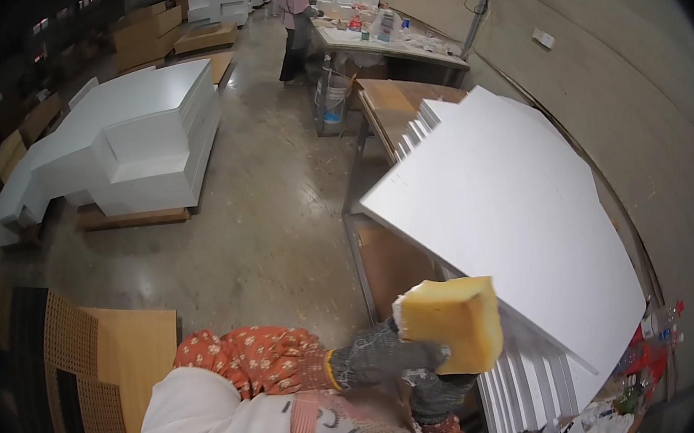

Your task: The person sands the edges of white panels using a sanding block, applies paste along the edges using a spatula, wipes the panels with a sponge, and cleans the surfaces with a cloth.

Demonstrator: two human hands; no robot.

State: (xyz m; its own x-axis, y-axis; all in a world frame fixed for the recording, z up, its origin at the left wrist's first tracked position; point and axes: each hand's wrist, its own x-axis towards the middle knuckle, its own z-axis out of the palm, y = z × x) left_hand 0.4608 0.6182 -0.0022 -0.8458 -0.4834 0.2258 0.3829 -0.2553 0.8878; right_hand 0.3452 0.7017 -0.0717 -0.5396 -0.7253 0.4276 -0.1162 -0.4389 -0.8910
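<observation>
A thick yellow sponge block point(468, 322), pale along its left edge, is held up in front of my body at the near corner of the white panels. My left hand point(378, 355), in a dark grey knit glove, closes on the block's left side; its fingertips are somewhat blurred. Against the lower edge of the sponge is my right hand point(440, 393), in a matching glove and closed, its fingers partly hidden. Just beyond the sponge lies a large white panel point(515, 207), askew on top of a stack of white panels point(530, 387).
A brown board table point(395, 106) stands under the stack's far end. Red packaging and plastic bottles point(652, 345) crowd the near right. Stacked white furniture parts point(145, 145) rest on the floor at left. A person point(299, 23) stands at a cluttered bench point(439, 50) farther off.
</observation>
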